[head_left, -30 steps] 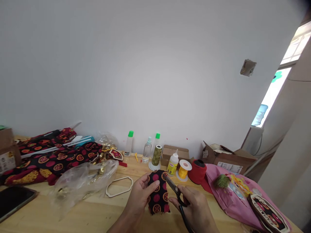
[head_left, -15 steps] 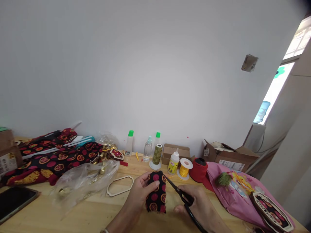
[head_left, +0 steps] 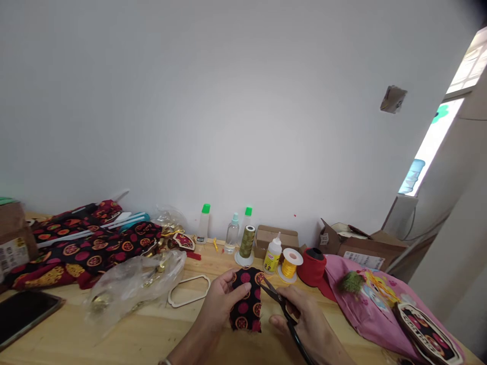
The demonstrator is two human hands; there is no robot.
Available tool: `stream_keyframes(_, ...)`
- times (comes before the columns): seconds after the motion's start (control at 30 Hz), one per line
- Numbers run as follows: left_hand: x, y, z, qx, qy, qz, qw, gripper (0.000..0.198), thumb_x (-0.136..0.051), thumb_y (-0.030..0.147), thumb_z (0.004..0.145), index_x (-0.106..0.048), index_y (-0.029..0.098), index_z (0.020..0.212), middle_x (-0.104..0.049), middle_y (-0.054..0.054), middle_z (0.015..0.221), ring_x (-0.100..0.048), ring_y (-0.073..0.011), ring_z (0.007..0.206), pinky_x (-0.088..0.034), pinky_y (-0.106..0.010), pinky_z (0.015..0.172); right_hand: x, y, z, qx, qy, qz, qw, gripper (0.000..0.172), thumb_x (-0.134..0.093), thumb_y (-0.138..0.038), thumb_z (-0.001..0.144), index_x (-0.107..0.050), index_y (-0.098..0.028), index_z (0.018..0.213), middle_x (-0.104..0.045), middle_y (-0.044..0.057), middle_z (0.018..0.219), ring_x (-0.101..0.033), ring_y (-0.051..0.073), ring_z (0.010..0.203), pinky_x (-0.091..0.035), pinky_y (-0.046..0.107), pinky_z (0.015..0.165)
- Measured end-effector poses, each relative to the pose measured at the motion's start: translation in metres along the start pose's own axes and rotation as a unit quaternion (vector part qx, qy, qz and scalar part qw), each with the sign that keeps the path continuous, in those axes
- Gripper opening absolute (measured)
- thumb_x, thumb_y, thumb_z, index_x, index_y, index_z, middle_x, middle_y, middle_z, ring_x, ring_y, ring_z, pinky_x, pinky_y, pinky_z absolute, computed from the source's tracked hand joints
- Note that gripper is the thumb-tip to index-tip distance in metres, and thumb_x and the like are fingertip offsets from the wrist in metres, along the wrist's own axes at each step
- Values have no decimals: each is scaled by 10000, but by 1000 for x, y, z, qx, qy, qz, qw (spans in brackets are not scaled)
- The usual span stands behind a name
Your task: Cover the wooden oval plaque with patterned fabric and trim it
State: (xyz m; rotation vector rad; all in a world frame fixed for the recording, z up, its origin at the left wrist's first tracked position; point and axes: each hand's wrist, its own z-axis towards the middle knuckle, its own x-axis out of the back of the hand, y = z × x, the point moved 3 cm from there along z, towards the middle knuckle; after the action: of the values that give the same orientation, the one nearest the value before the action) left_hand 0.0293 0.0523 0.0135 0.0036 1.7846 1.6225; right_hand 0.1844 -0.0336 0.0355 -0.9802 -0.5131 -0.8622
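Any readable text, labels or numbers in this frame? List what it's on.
Nothing legible.
Glue bottle label: too blurred.
Sticker on left cardboard box: too small.
White label on right cardboard box: too small.
Pink bag: cartoon print, no lettering made out.
No lettering on fabric piece in left hand or scissors in right hand.

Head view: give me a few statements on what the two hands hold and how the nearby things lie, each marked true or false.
1. The left hand holds the black patterned fabric piece. True.
2. The right hand is empty. False: it grips black scissors, whose blades are at the fabric's right edge.
3. The red thread cone stands right of the yellow spool. True.
4. The white oval frame lies under the fabric piece. False: it lies flat on the wooden table, apart from the fabric and left of the left hand.
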Motion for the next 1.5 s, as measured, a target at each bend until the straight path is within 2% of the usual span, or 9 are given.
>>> stream_keyframes(0.1, -1, 0, -1, 2, -1, 3, 1000, 281, -704, 224, 583, -641, 146, 846, -705, -74, 793, -641, -193, 706, -490, -310, 680, -4, -3, 2, -9, -44, -52, 998, 293, -587, -411, 723, -605, -176, 896, -524, 6, 616, -464, 160, 528, -331, 250, 469)
stream_keyframes(0.33, -3, -1, -2, 9, 3, 22, 1000, 266, -700, 201, 587, -635, 138, 837, -704, -73, 795, -634, -174, 689, -488, -290, 663, -4, -1, 1, 7, -42, -109, 993, 270, -546, -441, 749, -576, -173, 772, -466, -12, 564, -420, 148, 501, -292, 252, 465)
stream_keyframes(0.6, 0, -4, -1, 3, -7, 48, 999, 224, -688, 184, 602, -644, 143, 818, -705, -55, 766, -618, -136, 653, -471, -241, 635, -2, -4, 1, 27, -43, -135, 989, 255, -523, -420, 772, -562, -168, 768, -485, -5, 567, -431, 144, 489, -301, 246, 462)
stream_keyframes(0.93, -1, -4, 0, 9, -21, 68, 997, 262, -695, 217, 587, -631, 135, 827, -695, -60, 759, -626, -175, 701, -467, -284, 673, 0, -2, -1, 35, -39, -166, 985, 163, -555, -336, 764, -556, -173, 764, -510, -8, 577, -463, 139, 486, -305, 228, 460)
stream_keyframes(1.17, 2, -6, -1, 11, -33, 88, 996, 262, -675, 207, 605, -625, 128, 850, -692, -68, 790, -620, -181, 725, -461, -294, 687, 2, 3, -4, 51, -33, -206, 977, 189, -529, -356, 780, -569, -172, 783, -546, 8, 574, -489, 152, 482, -303, 234, 450)
stream_keyframes(1.37, 4, -5, 0, 22, -46, 107, 993, 282, -684, 216, 587, -626, 121, 846, -693, -78, 778, -624, -204, 726, -464, -318, 679, 3, 9, -3, 43, -59, -242, 968, 179, -535, -345, 777, -582, -173, 769, -600, 29, 608, -531, 165, 504, -305, 240, 455)
stream_keyframes(1.5, 5, 0, 2, 20, -48, 125, 991, 252, -705, 201, 555, -640, 112, 781, -694, -75, 744, -619, -191, 684, -460, -298, 657, 5, 9, -1, 24, -81, -234, 969, 203, -539, -373, 765, -591, -178, 784, -604, 33, 638, -533, 167, 530, -299, 236, 460)
